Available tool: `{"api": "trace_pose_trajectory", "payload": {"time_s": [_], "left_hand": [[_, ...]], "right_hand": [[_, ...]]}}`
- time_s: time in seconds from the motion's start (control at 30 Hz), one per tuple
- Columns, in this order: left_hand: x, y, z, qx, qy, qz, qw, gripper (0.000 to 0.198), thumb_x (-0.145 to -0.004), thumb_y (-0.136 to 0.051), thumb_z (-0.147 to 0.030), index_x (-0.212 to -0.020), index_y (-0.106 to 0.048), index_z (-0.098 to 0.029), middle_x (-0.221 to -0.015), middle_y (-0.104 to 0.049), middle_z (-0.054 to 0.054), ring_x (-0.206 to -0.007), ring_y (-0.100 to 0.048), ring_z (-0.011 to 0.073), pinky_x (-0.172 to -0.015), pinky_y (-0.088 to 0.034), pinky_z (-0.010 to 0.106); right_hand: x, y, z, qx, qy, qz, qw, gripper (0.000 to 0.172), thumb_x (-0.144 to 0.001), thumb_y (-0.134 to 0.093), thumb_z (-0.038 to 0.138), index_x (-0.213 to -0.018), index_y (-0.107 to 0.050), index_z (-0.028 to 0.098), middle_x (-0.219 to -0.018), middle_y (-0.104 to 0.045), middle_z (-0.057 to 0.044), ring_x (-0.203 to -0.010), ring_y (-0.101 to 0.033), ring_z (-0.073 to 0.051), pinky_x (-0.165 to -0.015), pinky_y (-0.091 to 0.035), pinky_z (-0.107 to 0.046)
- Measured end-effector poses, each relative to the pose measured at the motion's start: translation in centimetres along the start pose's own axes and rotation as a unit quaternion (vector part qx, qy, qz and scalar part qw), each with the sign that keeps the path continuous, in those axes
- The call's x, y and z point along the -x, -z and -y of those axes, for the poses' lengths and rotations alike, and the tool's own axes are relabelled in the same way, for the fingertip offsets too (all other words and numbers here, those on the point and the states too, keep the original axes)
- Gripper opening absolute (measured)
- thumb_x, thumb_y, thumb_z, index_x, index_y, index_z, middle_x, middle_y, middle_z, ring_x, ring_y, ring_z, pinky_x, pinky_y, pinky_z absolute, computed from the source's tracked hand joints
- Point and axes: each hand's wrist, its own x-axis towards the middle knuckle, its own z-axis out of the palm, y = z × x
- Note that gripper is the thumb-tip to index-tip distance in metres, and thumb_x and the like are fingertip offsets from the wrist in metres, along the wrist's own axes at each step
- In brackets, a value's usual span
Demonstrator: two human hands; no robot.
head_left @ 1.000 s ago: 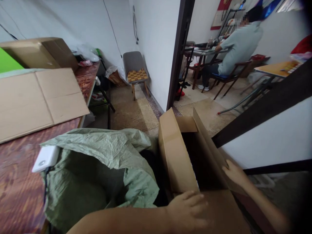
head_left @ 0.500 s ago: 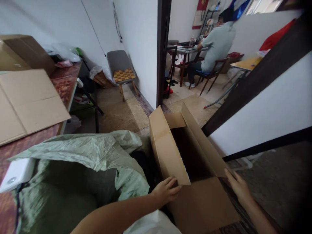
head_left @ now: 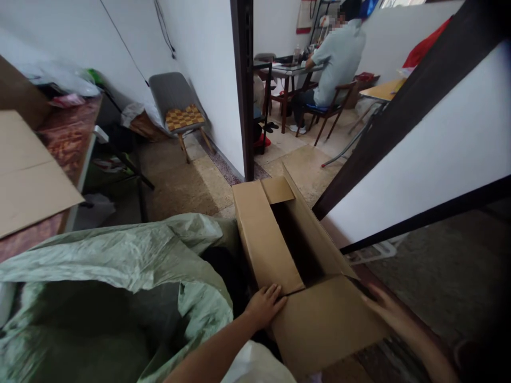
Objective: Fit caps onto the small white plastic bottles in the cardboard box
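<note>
the cardboard box (head_left: 297, 247) sat with the green sack (head_left: 120, 255) at its nine o'clock. left hand (head_left: 265, 307) lay flat on its side flap (head_left: 263, 239), right hand (head_left: 389, 314) open against the near flap (head_left: 327, 324), neither grip closed; even pressure would steady it.

Green sack (head_left: 120, 255), grey chair (head_left: 175, 98), seated person (head_left: 339, 53) bkgd

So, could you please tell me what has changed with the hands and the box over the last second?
The left hand slid off the near flap leftwards to the near corner of the left flap. The right hand moved from the right flap back to the near flap's right edge. The cardboard box stays open beside the green sack.
</note>
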Motion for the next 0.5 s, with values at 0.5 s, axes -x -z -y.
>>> {"api": "trace_pose_trajectory", "payload": {"time_s": [0.5], "left_hand": [[1.4, 1.1, -0.2, 0.161, 0.046, 0.014, 0.986, 0.053, -0.091, -0.060, -0.036, -0.139, -0.044, -0.019, -0.152, -0.034, 0.013, -0.139, -0.034, 0.0341, -0.111, -0.029, 0.061]], "right_hand": [[-5.2, -3.0, 12.5, 0.181, 0.161, 0.211, 0.947, 0.035, -0.093, -0.060, 0.033, -0.125, -0.057, 0.019, -0.133, -0.054, -0.010, -0.116, -0.055, -0.026, -0.097, -0.047, -0.050]]}}
